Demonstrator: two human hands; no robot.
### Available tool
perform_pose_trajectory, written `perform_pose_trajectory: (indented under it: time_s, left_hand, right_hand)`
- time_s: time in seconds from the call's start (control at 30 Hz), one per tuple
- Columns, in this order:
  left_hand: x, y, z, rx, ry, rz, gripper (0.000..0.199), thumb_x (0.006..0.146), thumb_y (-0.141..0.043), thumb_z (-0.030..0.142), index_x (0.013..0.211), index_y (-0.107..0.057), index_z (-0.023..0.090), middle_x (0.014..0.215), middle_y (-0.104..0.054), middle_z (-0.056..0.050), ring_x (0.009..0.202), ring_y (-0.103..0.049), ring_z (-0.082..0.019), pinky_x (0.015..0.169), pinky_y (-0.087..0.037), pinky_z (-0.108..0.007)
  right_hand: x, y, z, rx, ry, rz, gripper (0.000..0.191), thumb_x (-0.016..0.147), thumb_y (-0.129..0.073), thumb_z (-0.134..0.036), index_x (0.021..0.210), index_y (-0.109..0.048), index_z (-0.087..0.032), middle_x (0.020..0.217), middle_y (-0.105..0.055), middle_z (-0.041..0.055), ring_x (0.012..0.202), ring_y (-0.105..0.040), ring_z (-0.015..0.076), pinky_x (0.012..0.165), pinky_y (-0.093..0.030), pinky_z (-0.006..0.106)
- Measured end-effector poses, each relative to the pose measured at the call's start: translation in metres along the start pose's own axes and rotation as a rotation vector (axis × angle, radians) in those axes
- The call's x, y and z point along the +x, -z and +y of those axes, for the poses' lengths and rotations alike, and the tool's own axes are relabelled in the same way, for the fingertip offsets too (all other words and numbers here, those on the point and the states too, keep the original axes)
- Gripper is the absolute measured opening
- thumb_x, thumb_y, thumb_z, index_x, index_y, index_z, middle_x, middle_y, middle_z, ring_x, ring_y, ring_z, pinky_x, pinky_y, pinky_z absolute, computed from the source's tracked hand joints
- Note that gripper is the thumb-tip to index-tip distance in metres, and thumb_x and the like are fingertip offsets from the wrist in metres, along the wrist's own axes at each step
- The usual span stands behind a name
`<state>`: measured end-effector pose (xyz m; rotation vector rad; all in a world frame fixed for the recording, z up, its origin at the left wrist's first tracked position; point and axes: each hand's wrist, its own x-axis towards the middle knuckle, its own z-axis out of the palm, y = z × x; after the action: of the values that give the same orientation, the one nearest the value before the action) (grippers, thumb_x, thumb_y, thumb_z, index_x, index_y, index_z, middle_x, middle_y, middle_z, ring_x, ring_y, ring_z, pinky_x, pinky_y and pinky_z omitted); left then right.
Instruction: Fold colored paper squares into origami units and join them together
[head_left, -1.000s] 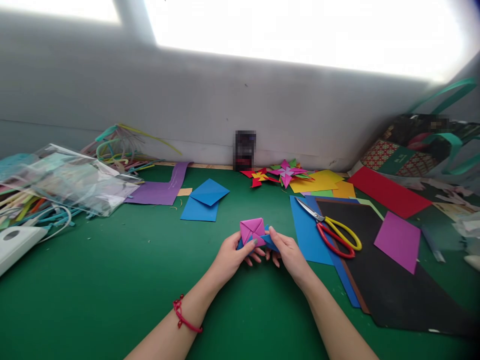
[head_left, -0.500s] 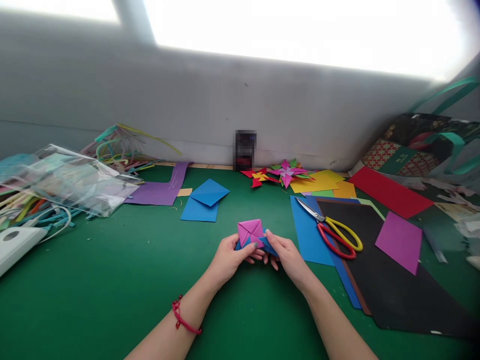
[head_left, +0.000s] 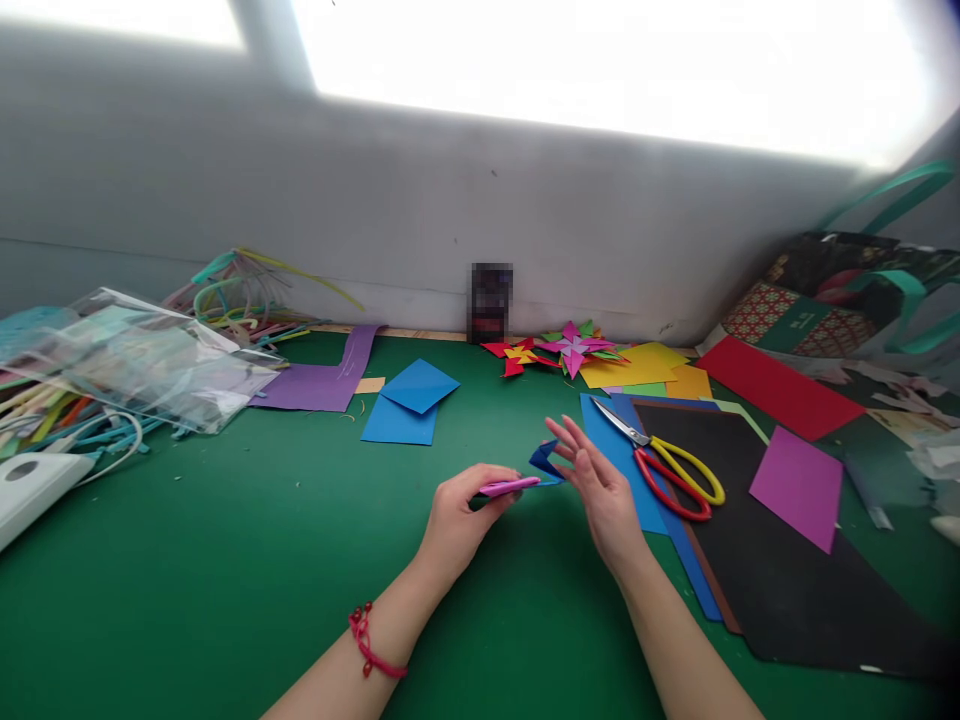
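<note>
My left hand (head_left: 469, 515) pinches a folded pink and blue origami piece by its pink part (head_left: 510, 487), which is seen nearly edge-on above the table. A dark blue flap (head_left: 544, 458) stands up at the piece's right end. My right hand (head_left: 596, 480) is beside that flap with its fingers spread and raised. Its fingertips are close to the blue paper; whether they touch it I cannot tell. Blue paper squares (head_left: 420, 388) lie farther back on the green table (head_left: 300, 560).
Scissors (head_left: 660, 455) with red and yellow handles rest on dark and blue sheets to the right. Folded paper stars (head_left: 574, 345) lie at the back, near red paper (head_left: 780, 385) and a purple square (head_left: 799, 488). Clear plastic bags (head_left: 187, 370) and paper strips fill the left.
The origami piece has tipped from facing me to nearly edge-on. My right hand has let go its two-handed hold, opened and risen, and the blue flap now stands up.
</note>
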<state>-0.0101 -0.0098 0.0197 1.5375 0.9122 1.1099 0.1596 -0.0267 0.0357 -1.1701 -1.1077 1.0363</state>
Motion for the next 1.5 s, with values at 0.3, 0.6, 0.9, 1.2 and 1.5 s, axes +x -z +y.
perform_pose_trajectory:
  time_s: [0.3, 0.6, 0.9, 1.2, 1.5]
  left_hand:
    - [-0.003, 0.012, 0.000, 0.537, -0.279, 0.286, 0.032, 0.081, -0.047, 0.016, 0.103, -0.061, 0.034, 0.129, -0.044, 0.000, 0.121, -0.034, -0.023, 0.104, -0.012, -0.046]
    - [-0.004, 0.006, 0.001, 0.602, -0.298, 0.156, 0.037, 0.082, -0.046, 0.016, 0.112, -0.054, 0.035, 0.137, -0.033, 0.001, 0.128, -0.022, -0.023, 0.105, -0.009, -0.049]
    - [0.006, 0.000, -0.005, -0.292, 0.209, 0.125, 0.030, 0.082, -0.045, 0.036, 0.103, -0.052, 0.017, 0.102, -0.057, -0.010, 0.092, -0.058, -0.022, 0.071, -0.051, -0.033]
    - [0.010, 0.005, -0.006, -0.545, 0.329, 0.108, 0.030, 0.071, -0.061, 0.035, 0.092, -0.061, 0.013, 0.091, -0.063, -0.007, 0.088, -0.058, -0.019, 0.080, -0.046, -0.031]
    - [0.011, 0.004, -0.011, -0.590, 0.343, 0.251, 0.030, 0.074, -0.057, 0.038, 0.092, -0.056, 0.015, 0.083, -0.060, -0.003, 0.073, -0.056, -0.013, 0.067, -0.046, -0.023]
  right_hand:
    - [-0.002, -0.014, 0.014, 0.265, -0.314, -0.165, 0.043, 0.082, -0.041, -0.050, 0.089, -0.062, -0.014, 0.083, -0.063, 0.0115, 0.074, -0.061, 0.0215, 0.062, -0.050, 0.034]
    - [-0.011, -0.020, 0.010, 0.193, -0.294, -0.205, 0.021, 0.073, -0.062, -0.033, 0.085, -0.061, -0.015, 0.072, -0.058, 0.0024, 0.064, -0.054, 0.0140, 0.053, -0.047, 0.025]
    - [-0.001, -0.014, 0.019, 0.287, -0.211, 0.133, 0.023, 0.065, -0.068, -0.033, 0.082, -0.060, -0.019, 0.080, -0.061, 0.0020, 0.065, -0.056, 0.0158, 0.047, -0.046, 0.026]
    - [-0.006, -0.016, 0.009, 0.023, -0.237, -0.187, 0.037, 0.063, -0.068, -0.028, 0.098, -0.063, -0.021, 0.092, -0.065, 0.0042, 0.079, -0.060, 0.0211, 0.063, -0.050, 0.030]
    - [0.004, 0.007, 0.011, 0.047, -0.124, -0.066, 0.025, 0.077, -0.049, -0.027, 0.099, -0.058, -0.019, 0.099, -0.062, 0.0093, 0.084, -0.058, 0.0208, 0.065, -0.048, 0.031]
